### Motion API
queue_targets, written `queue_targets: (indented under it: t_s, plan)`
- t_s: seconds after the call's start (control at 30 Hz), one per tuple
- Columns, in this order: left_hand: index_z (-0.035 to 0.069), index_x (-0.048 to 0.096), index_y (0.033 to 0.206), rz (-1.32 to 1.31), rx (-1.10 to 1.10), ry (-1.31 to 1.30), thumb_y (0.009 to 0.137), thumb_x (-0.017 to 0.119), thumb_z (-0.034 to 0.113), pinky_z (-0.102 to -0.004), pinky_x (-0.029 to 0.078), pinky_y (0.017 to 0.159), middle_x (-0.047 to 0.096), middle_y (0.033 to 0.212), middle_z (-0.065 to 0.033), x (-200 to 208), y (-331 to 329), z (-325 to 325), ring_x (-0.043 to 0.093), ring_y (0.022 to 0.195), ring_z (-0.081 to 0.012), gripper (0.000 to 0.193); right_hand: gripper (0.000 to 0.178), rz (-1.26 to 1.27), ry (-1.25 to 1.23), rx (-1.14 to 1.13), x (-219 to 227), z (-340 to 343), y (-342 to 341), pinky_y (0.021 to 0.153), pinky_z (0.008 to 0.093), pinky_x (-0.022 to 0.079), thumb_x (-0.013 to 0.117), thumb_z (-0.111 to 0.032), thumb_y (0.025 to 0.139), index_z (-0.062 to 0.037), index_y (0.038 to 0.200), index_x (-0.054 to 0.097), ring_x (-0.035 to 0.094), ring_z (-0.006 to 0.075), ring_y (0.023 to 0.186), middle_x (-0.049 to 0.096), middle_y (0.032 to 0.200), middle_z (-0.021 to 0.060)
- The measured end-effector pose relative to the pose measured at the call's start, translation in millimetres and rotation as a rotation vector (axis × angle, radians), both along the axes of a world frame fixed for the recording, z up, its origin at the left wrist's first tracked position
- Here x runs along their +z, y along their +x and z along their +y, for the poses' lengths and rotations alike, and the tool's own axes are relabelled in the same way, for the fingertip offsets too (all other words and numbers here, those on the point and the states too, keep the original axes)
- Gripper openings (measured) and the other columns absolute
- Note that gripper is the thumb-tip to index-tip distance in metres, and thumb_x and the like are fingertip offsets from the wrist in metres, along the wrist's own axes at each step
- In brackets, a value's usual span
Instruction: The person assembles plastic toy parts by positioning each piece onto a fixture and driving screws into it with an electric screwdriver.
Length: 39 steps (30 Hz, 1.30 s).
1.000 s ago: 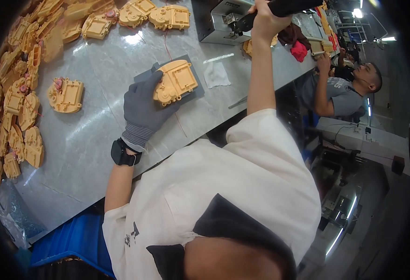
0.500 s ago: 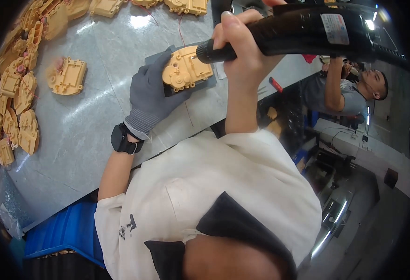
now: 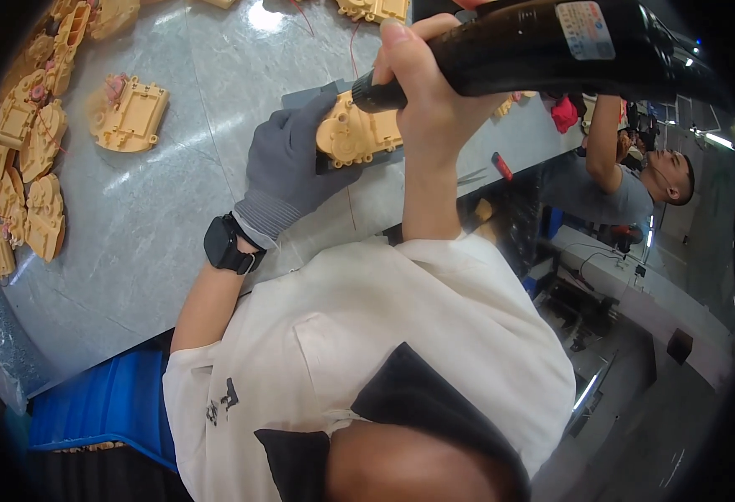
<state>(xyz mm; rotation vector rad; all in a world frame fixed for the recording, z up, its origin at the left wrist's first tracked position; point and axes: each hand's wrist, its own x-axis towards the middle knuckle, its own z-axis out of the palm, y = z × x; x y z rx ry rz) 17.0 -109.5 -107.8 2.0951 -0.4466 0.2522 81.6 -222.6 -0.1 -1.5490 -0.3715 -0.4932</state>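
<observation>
My left hand (image 3: pixel 288 167), in a grey knitted glove, is closed around the left side of a yellow plastic housing (image 3: pixel 342 140). The housing has round bosses and rests on a dark grey block (image 3: pixel 305 96) on the table. Bare, my right hand (image 3: pixel 430 88) wraps round a thick black power screwdriver (image 3: pixel 526 54) held almost level. Its ribbed nose overlaps the housing's upper edge; whether the bit touches it cannot be seen. The tool and hand hide the housing's right part. A thin red wire shows above and below the block.
Many similar yellow housings (image 3: pixel 45 138) crowd the table's left side, with a single one (image 3: pixel 133 117) apart from them. A red-handled tool (image 3: pixel 502 166) lies near the right table edge. Below the table is a blue bin (image 3: pixel 104 406). Another person (image 3: pixel 606 180) works at right.
The screwdriver's nose has shifted left across the housing, from its right part toward its upper middle. My left hand still holds the housing. The whole view has moved slightly.
</observation>
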Motion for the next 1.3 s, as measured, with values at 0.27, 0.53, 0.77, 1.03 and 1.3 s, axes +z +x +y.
queue_targets:
  t_s: [0.27, 0.53, 0.77, 1.03, 1.3]
  plan:
    - [0.01, 0.043, 0.131, 0.045, -0.018, -0.018, 0.06, 0.082, 0.035, -0.0382, 0.047, 0.073, 0.06, 0.099, -0.0084, -2.0, -0.8, 2.1, 0.057, 0.081, -0.0293, 0.085, 0.017, -0.051, -0.103, -0.03, -14.2, -3.4, 5.8, 0.046, 0.0177, 0.044, 0.069, -0.001, 0.074, -0.0036, 0.059, 0.062, 0.055, 0.0067, 0.043, 0.056, 0.05, -0.0002]
    - [0.01, 0.04, 0.135, 0.026, -0.047, -0.008, 0.053, 0.085, 0.04, -0.0375, 0.047, 0.075, 0.06, 0.1, -0.0083, 1.5, 2.7, 5.1, 0.058, 0.083, -0.0293, 0.098, 0.051, -0.381, 0.262, 0.227, -32.6, 0.2, 25.1, 0.053, 0.0205, 0.039, 0.063, 0.014, 0.069, -0.0046, 0.11, 0.039, 0.05, 0.0093, 0.052, 0.053, 0.064, 0.0004]
    - [0.008, 0.043, 0.132, 0.114, -0.023, -0.051, 0.056, 0.082, 0.047, -0.0388, 0.05, 0.077, 0.063, 0.102, -0.0113, 12.6, 4.1, 0.6, 0.06, 0.088, -0.0307, 0.094, 0.008, -0.029, 0.07, 0.081, -10.4, -15.7, 10.3, 0.047, 0.0224, 0.044, 0.063, 0.004, 0.074, 0.0, 0.07, 0.058, 0.052, 0.0129, 0.043, 0.055, 0.053, 0.0058]
    - [0.002, 0.047, 0.128, 0.606, 0.017, -0.569, 0.078, 0.07, 0.035, -0.033, 0.051, 0.082, 0.062, 0.108, -0.0141, 32.8, 20.6, -6.4, 0.061, 0.096, -0.0207, 0.064, 0.044, -0.088, 0.393, -0.215, 33.9, -84.2, -48.2, 0.068, 0.0379, 0.04, 0.051, -0.008, 0.081, -0.0127, 0.125, 0.045, 0.046, 0.015, 0.06, 0.043, 0.067, 0.0024]
    - [0.001, 0.047, 0.119, 0.499, -0.642, -1.59, 0.089, 0.053, 0.025, -0.0396, 0.047, 0.09, 0.055, 0.113, -0.0106, 95.2, -16.4, 288.0, 0.052, 0.107, -0.02, 0.038, 0.013, -0.001, 0.56, -0.358, 30.2, -110.1, -59.9, 0.068, 0.0332, 0.038, 0.053, -0.016, 0.082, -0.0086, 0.071, 0.048, 0.047, 0.0151, 0.058, 0.044, 0.063, 0.0016]
